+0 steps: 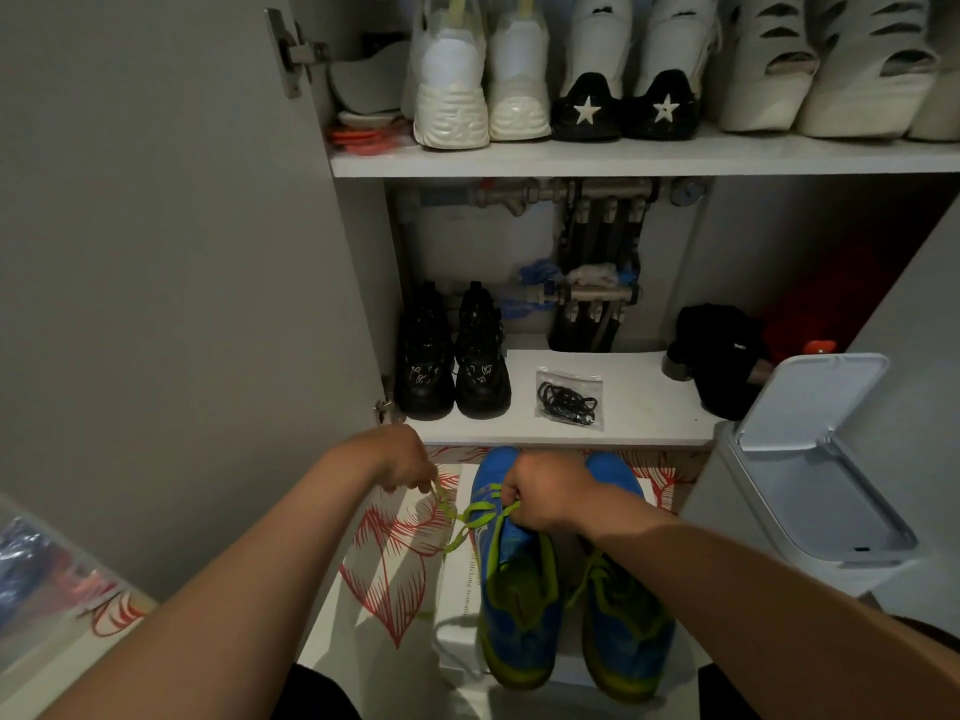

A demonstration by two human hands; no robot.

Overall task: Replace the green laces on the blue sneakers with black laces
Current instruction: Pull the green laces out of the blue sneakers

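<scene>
Head view: the pair of blue sneakers with green trim stands side by side, toes pointing away towards the cabinet, on a white surface that lies on a mat printed with red leaves. The left hand is closed in a pinch on one end of the green lace, holding it out to the side over the mat. The right hand is curled round the lace above the left-hand sneaker, close to its toe. The other sneaker's green lace is threaded.

The black laces lie coiled in a clear bag on the lower shelf, well apart from both hands. Beside them on that shelf stands a pair of black shoes with pale markings on the heels, too small to read.

A line of small black print runs along the white surface's edge just left of the sneakers; it cannot be read reliably. On the upper shelf, two black heels each carry a white star. A white bin with its lid raised stands at the right.
</scene>
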